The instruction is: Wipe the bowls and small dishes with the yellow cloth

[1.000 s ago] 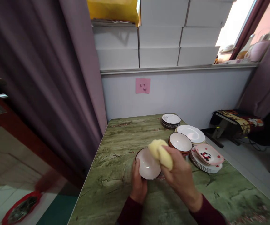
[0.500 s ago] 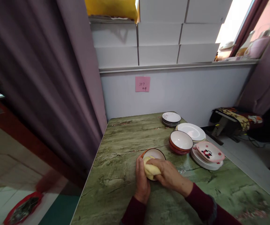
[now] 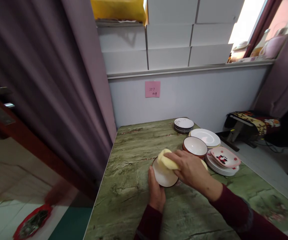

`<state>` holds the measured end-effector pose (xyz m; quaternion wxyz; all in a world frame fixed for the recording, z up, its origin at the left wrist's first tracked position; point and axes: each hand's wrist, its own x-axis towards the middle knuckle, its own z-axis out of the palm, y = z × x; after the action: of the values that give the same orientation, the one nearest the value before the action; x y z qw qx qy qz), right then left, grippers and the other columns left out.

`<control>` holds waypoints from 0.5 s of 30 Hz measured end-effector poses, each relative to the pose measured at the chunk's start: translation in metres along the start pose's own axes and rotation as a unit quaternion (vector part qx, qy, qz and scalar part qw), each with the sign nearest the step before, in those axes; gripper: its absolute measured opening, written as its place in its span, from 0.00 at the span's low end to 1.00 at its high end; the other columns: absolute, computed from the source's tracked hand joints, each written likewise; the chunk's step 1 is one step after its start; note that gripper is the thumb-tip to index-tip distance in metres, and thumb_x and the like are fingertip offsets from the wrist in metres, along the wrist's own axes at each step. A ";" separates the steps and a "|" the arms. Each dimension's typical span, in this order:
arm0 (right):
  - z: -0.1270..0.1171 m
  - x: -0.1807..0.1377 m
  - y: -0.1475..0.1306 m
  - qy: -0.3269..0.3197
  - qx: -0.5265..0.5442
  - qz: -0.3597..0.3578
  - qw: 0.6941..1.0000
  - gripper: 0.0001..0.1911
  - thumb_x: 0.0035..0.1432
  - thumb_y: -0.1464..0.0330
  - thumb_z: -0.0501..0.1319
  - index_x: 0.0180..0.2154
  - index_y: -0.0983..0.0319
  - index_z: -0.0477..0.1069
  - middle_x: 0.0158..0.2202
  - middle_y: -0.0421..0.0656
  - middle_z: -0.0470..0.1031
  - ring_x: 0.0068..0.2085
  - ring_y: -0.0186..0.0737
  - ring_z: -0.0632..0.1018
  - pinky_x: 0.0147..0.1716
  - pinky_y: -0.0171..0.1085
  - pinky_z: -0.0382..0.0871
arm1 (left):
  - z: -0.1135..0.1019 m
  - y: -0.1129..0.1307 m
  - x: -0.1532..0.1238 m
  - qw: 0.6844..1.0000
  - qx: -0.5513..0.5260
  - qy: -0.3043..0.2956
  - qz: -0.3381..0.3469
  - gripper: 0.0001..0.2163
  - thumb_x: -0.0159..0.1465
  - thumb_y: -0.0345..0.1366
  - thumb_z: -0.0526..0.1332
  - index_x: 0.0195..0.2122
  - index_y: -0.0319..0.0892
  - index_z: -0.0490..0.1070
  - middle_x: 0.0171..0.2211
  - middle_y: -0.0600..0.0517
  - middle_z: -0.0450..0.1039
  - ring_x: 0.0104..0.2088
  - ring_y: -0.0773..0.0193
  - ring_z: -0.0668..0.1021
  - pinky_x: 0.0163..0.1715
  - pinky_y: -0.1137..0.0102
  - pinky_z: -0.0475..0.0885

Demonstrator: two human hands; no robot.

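Observation:
My left hand point(image 3: 156, 190) grips the left side of a white bowl point(image 3: 165, 177) with a dark rim, its inside facing up toward me. Bunched in my right hand point(image 3: 190, 166) is a pale yellow cloth point(image 3: 167, 160), pressed against the bowl's far rim and inner wall. A bit of the same cloth shows past the right side of that hand. Just beyond it stands another white bowl point(image 3: 195, 146) with a dark rim and an orange-brown outside, partly covered by my hand.
Right of the bowls are stacked white plates point(image 3: 206, 137), small patterned plates point(image 3: 183, 123), and a pink-rimmed cartoon dish point(image 3: 225, 157) on more plates. They stand on a green wood-patterned table point(image 3: 131, 150). A purple curtain point(image 3: 84, 66) hangs at the left; a red basin point(image 3: 32, 221) is on the floor.
My right hand has moved the cloth from inside the bowl up to its far rim. The bowl now shows more of its white inside, and my left hand has shifted slightly right.

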<state>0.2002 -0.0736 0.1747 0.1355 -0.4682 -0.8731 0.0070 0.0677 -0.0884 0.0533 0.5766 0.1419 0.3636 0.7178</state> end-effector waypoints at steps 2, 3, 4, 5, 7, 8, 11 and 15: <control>0.018 -0.004 -0.009 0.007 -0.001 0.016 1.000 0.37 0.54 0.64 0.68 0.64 0.57 0.62 0.60 0.54 0.69 0.52 0.58 0.74 0.48 0.51 0.69 | -0.002 0.000 -0.001 1.000 0.002 0.000 -0.004 0.27 0.61 0.58 0.62 0.53 0.43 0.76 0.54 0.44 0.78 0.57 0.49 0.76 0.54 0.61 0.72; 0.028 -0.007 -0.012 -0.003 0.007 0.008 1.000 0.42 0.52 0.58 0.71 0.65 0.58 0.61 0.64 0.58 0.64 0.57 0.64 0.71 0.51 0.56 0.68 | -0.003 0.001 -0.001 1.000 0.007 0.002 -0.003 0.27 0.60 0.57 0.62 0.52 0.43 0.76 0.53 0.44 0.78 0.56 0.49 0.76 0.54 0.61 0.73; 0.038 -0.009 -0.013 -0.017 0.028 -0.014 0.999 0.45 0.50 0.53 0.71 0.65 0.58 0.62 0.66 0.59 0.61 0.61 0.67 0.68 0.54 0.58 0.66 | -0.005 0.002 -0.001 1.000 0.012 0.005 0.002 0.26 0.60 0.57 0.62 0.52 0.43 0.77 0.53 0.44 0.78 0.56 0.50 0.77 0.53 0.62 0.73; 0.046 -0.012 -0.014 -0.027 0.062 -0.038 0.997 0.42 0.52 0.52 0.69 0.65 0.57 0.62 0.66 0.58 0.61 0.63 0.65 0.66 0.56 0.58 0.65 | -0.007 0.003 0.000 1.000 0.018 0.010 0.008 0.26 0.60 0.56 0.63 0.51 0.43 0.77 0.52 0.44 0.79 0.55 0.50 0.77 0.53 0.62 0.73; 0.053 -0.016 -0.010 -0.004 0.130 -0.033 0.991 0.29 0.61 0.55 0.62 0.62 0.55 0.66 0.65 0.53 0.64 0.63 0.56 0.68 0.59 0.53 0.64 | -0.012 0.007 0.002 0.999 0.024 0.019 0.023 0.25 0.60 0.56 0.62 0.49 0.42 0.78 0.50 0.43 0.79 0.54 0.50 0.78 0.52 0.62 0.74; 0.053 -0.017 -0.008 0.021 0.158 -0.011 0.987 0.24 0.64 0.58 0.59 0.60 0.55 0.67 0.63 0.51 0.67 0.62 0.52 0.69 0.59 0.50 0.64 | -0.014 0.010 0.003 0.999 0.025 0.019 0.028 0.26 0.61 0.57 0.62 0.49 0.41 0.78 0.50 0.43 0.80 0.53 0.50 0.78 0.51 0.62 0.74; 0.050 -0.014 -0.004 0.078 0.201 0.062 0.974 0.22 0.63 0.62 0.58 0.58 0.58 0.68 0.58 0.50 0.72 0.57 0.47 0.74 0.56 0.45 0.66 | -0.022 0.015 0.005 0.999 0.027 0.009 0.033 0.28 0.61 0.58 0.60 0.50 0.40 0.78 0.49 0.42 0.80 0.52 0.50 0.79 0.50 0.62 0.74; 0.057 -0.005 -0.021 0.004 0.180 0.070 0.981 0.38 0.51 0.59 0.69 0.62 0.60 0.63 0.58 0.52 0.72 0.55 0.53 0.73 0.54 0.46 0.66 | -0.033 0.018 0.005 0.998 0.040 0.007 0.050 0.27 0.61 0.57 0.61 0.52 0.41 0.76 0.50 0.43 0.79 0.52 0.52 0.79 0.49 0.63 0.74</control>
<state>0.1714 -0.0830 0.1217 0.2203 -0.4959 -0.8224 0.1712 0.0327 -0.0968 0.0420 0.5314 0.1772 0.3885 0.7317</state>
